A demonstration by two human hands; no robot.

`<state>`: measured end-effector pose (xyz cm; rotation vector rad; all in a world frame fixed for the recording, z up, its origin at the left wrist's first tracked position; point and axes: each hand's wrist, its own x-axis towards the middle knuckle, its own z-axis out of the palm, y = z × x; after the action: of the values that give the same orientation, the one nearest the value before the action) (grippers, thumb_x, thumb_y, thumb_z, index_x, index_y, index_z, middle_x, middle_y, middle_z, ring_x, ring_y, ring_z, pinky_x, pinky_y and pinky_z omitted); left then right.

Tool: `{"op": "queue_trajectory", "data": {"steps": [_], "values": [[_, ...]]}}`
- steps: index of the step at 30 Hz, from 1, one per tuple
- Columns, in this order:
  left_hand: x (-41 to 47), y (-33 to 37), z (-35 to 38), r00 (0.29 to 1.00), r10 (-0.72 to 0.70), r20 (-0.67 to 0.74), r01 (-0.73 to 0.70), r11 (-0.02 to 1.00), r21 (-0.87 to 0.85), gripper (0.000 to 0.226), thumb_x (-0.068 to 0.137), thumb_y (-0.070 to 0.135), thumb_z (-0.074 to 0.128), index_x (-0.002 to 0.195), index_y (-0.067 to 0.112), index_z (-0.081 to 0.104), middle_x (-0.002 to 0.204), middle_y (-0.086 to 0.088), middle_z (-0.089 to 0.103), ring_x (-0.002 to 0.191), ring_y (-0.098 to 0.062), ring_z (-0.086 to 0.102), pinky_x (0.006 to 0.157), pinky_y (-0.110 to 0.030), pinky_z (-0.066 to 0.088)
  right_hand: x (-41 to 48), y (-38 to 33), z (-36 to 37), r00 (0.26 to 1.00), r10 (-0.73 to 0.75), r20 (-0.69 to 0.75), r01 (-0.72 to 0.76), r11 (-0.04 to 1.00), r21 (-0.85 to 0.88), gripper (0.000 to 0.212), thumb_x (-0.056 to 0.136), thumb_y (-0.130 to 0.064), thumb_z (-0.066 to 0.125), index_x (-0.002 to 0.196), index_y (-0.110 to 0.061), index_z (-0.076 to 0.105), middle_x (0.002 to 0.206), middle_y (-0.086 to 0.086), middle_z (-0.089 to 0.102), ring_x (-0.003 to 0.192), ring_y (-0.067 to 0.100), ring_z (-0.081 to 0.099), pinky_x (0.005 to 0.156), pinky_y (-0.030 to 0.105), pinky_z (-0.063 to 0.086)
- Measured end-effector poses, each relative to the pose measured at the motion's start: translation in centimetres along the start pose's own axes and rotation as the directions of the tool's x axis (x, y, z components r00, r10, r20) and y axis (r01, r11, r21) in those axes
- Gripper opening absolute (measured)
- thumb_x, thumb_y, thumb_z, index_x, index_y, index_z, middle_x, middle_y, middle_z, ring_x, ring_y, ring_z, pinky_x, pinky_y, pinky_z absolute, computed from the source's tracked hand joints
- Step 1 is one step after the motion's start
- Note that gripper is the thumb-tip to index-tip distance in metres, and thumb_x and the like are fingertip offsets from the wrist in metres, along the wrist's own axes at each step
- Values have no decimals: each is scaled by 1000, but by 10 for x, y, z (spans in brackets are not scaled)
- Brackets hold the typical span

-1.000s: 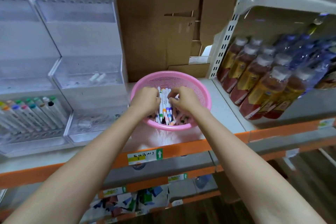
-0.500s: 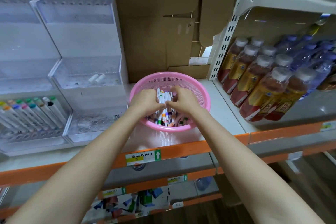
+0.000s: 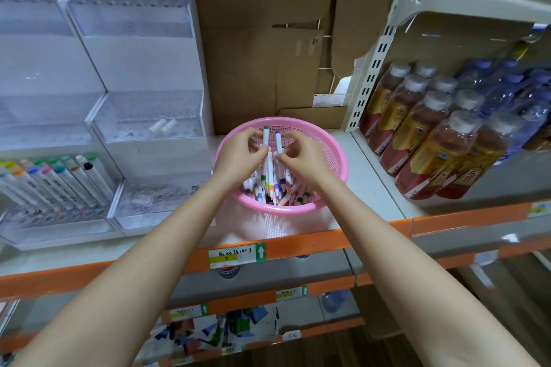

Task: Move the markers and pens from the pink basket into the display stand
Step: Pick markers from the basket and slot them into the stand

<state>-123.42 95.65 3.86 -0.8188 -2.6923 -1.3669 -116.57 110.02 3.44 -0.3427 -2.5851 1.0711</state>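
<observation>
A round pink basket (image 3: 334, 155) stands on the shelf, filled with several white markers (image 3: 269, 185) with coloured caps. Both hands are over it. My left hand (image 3: 238, 155) grips a green-capped marker (image 3: 265, 135) that stands up out of the pile. My right hand (image 3: 301, 156) grips a purple-capped marker (image 3: 278, 140) beside it. The clear tiered display stand (image 3: 143, 116) is to the left. Its lower left tier holds a row of markers (image 3: 56, 182). Two small white pieces (image 3: 162, 126) lie on its middle tier.
Cardboard (image 3: 262, 39) forms the wall behind the basket. To the right, a white shelf upright (image 3: 372, 68) borders rows of drink bottles (image 3: 432, 140). The orange shelf edge (image 3: 298, 244) runs in front, with a price label (image 3: 237, 256). Lower shelves hold mixed packets (image 3: 217, 334).
Both hands have risen from deep in the basket, lifting two markers upright so that their green and purple caps now stick up above the fingers.
</observation>
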Motion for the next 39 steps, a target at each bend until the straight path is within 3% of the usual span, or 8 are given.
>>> {"op": "queue_trajectory", "data": {"steps": [5,8,12,17,24,27,32,39], "values": [[-2,1,-8,995,80,-62,-90,981,-172,21,88,15,63,108,23,61,96,9,65,80,5,60,71,-17,52,-2,-4,-4,998,-18,-59,31,974,226,53,86,-9,65,134,-24,48,97,-6,64,85,14,64,70,31,58],[-6,2,-12,989,117,-92,-134,968,-212,30,86,6,64,111,22,57,98,8,62,80,9,58,69,-10,49,-5,-8,-5,994,-82,-74,96,974,205,54,87,-9,64,136,-25,47,110,-7,63,87,8,63,74,31,59],[-14,7,-19,967,202,-152,-228,958,-176,46,82,5,68,123,23,57,102,10,63,83,3,61,73,-11,50,-10,-18,-6,986,-137,-98,154,970,190,54,87,-9,66,134,-27,48,104,-5,67,84,7,64,73,32,59],[-22,22,-31,946,241,-216,-287,932,-219,48,84,5,67,127,24,58,85,10,62,74,-1,62,68,-18,52,-19,-37,-12,973,-181,-144,207,959,194,55,86,-8,65,134,-29,49,84,-4,68,82,7,66,65,8,47],[-45,32,-66,863,316,-393,-392,911,-130,42,84,2,61,123,19,59,76,12,57,68,-4,58,68,-14,50,-34,-70,-11,948,-222,-228,282,918,279,53,84,-3,64,130,-26,52,85,-4,67,76,6,65,66,24,54],[-56,25,-88,855,326,-403,-391,916,-87,43,84,4,63,123,21,59,82,3,61,74,-9,62,74,-22,55,-36,-88,2,938,-254,-238,313,914,258,51,84,-3,64,129,-25,53,77,-2,66,73,5,64,62,18,48],[-74,3,-123,862,348,-368,-379,925,-12,43,82,3,64,122,20,60,87,2,64,75,-7,62,73,-24,56,-38,-119,35,930,-316,-188,353,910,216,52,82,-1,65,128,-23,53,75,0,65,70,9,63,63,25,52],[-92,-37,-180,879,271,-393,-299,954,-10,40,86,7,66,123,21,59,81,15,57,69,0,62,71,-17,54,-36,-160,84,917,-367,-153,393,897,203,48,85,-7,66,128,-23,52,73,0,63,66,11,64,61,27,53]]}}
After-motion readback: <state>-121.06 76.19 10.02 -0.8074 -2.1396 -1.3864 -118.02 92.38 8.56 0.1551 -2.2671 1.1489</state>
